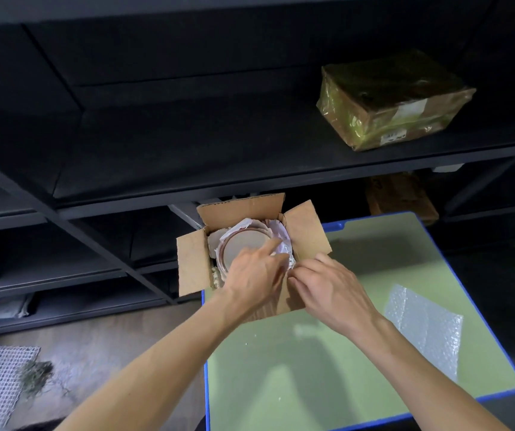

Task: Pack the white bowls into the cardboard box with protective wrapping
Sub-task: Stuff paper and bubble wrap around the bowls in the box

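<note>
1 bowl (243,244) is seated at frame centre inside box (192,262), ringed by paper (282,234) as cushioning | left hand (250,281) is laid over it, fingers straight, tips at the paper | right hand (333,290) is curled at the box's right wall, grip cannot be told | flaps are splayed outward; open room is left lower right, towards bubble wrap (424,325)

Storeroom with a packing station. Dark metal shelving (187,169) fills the background. One shelf bears a film-wrapped parcel (396,101) with a printed label, and a brown carton (402,197) sits on the shelf below. In front stands a green-topped, blue-edged table (327,368) carrying an open box (192,265) lined with white paper. A loose sheet of bubble wrap (424,334) lies beside it.
</note>
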`<control>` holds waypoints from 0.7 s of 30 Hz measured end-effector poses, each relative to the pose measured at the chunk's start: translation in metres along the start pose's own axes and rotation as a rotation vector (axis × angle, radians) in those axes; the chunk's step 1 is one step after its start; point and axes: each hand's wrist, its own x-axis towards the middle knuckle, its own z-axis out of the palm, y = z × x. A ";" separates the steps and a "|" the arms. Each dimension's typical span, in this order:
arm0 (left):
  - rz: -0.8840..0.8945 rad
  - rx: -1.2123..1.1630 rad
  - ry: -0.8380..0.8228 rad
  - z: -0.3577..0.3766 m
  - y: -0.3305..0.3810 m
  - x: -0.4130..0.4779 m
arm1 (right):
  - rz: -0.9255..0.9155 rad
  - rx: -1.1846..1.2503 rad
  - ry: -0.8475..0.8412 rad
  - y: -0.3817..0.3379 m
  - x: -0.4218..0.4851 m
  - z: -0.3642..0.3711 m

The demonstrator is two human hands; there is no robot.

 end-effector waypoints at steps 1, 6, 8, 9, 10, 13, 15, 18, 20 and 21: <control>0.002 0.010 0.010 0.002 0.002 -0.002 | 0.008 0.030 0.013 0.004 -0.002 -0.003; -0.036 -0.007 0.049 0.007 0.015 -0.008 | 0.054 0.114 -0.049 0.035 -0.017 -0.010; -0.050 -0.031 0.083 0.005 0.021 -0.011 | 0.067 0.134 -0.114 0.048 -0.023 -0.011; -0.063 -0.037 0.110 0.004 0.025 -0.013 | 0.075 0.137 -0.154 0.056 -0.026 -0.010; -0.084 -0.039 0.142 0.004 0.031 -0.016 | 0.086 0.133 -0.196 0.063 -0.029 -0.009; -0.169 -0.057 0.233 0.004 0.052 -0.024 | 0.135 0.126 -0.286 0.091 -0.037 0.002; -0.195 -0.114 0.266 0.006 0.069 -0.029 | 0.150 0.107 -0.340 0.108 -0.041 0.012; -0.208 -0.188 0.291 0.015 0.092 -0.036 | 0.129 0.082 -0.439 0.121 -0.044 0.031; -0.232 -0.202 0.254 0.025 0.103 -0.039 | 0.090 0.078 -0.491 0.123 -0.041 0.044; -0.246 -0.199 0.232 0.030 0.107 -0.042 | 0.074 0.080 -0.513 0.123 -0.039 0.050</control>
